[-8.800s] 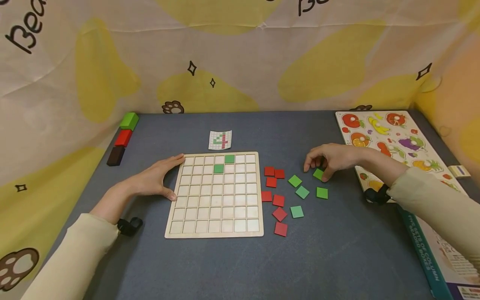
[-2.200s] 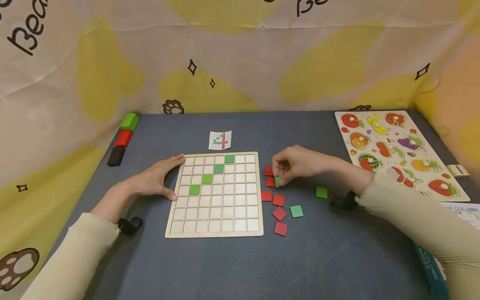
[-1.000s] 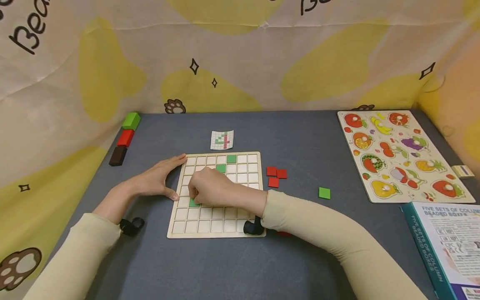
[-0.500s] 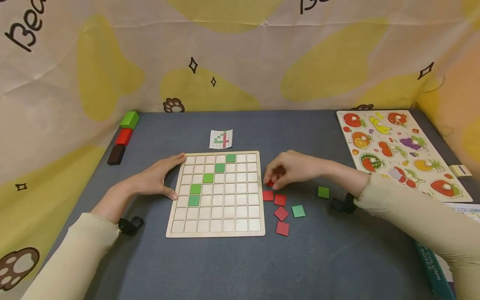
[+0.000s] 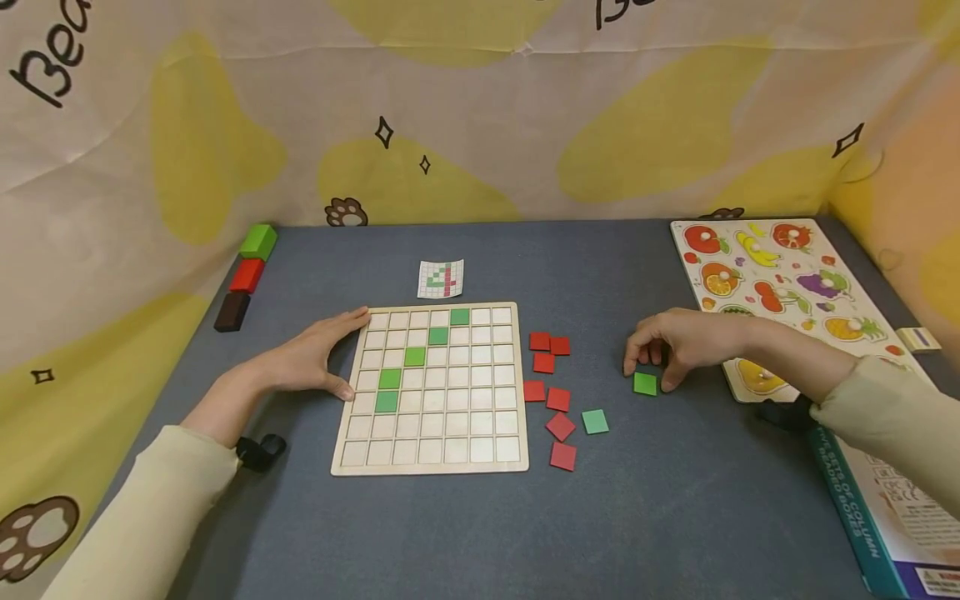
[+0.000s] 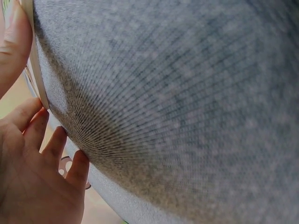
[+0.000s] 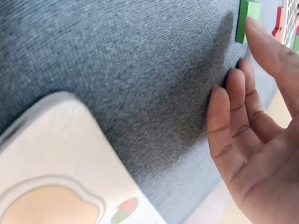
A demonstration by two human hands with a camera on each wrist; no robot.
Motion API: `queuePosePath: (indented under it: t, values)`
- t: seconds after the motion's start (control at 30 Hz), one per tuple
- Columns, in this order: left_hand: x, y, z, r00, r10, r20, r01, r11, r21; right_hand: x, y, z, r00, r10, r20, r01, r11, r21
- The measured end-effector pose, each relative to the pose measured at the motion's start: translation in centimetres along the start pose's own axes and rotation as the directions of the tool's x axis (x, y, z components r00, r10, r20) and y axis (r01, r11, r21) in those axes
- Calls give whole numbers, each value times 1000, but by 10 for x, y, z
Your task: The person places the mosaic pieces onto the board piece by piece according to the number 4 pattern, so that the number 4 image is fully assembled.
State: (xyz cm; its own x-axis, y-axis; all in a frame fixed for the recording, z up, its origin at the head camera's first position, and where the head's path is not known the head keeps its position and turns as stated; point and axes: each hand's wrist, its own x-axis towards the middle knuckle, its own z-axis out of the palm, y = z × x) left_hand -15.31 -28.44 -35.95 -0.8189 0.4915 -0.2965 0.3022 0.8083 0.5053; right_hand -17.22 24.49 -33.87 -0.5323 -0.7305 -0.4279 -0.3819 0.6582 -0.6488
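Blue-and-white printed box at the near right corner of the grey worktop. Wooden grid board, near centre, carrying five green tiles in a diagonal run from its upper middle down toward its left side. Left hand, flat against the board's left edge, fingers straight, thumb at the edge lower down; grip holds nothing, only presses the frame, as the left wrist view confirms. Loose tiles just right of the board: seven red tiles in a scattered column, one pale green tile beside the lower reds. Green tile, lying flat on the worktop, well apart from the board and right of the reds. Right hand, arched over that tile, fingertips down around it, thumb by its right edge; grip partly curled, and whether it has closed on the tile cannot be told; the right wrist view shows the fingers fairly straight. Fruit peg puzzle, far right. Pattern card, beyond the board. Three blocks, green, red and dark brown, far left edge.
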Motion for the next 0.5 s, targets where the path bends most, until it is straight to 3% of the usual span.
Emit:
queuePosePath:
  t: [0.23,0.5]
  values:
    - [0,-1,0,1000,0,-1,0,1000,3,11,-3,1,997,-64,-35,58,988,-140]
    - [1,-2,0,1000,14,-1,-14,1000,12,45,-31,-3,993,-33,-110,22,994,-104]
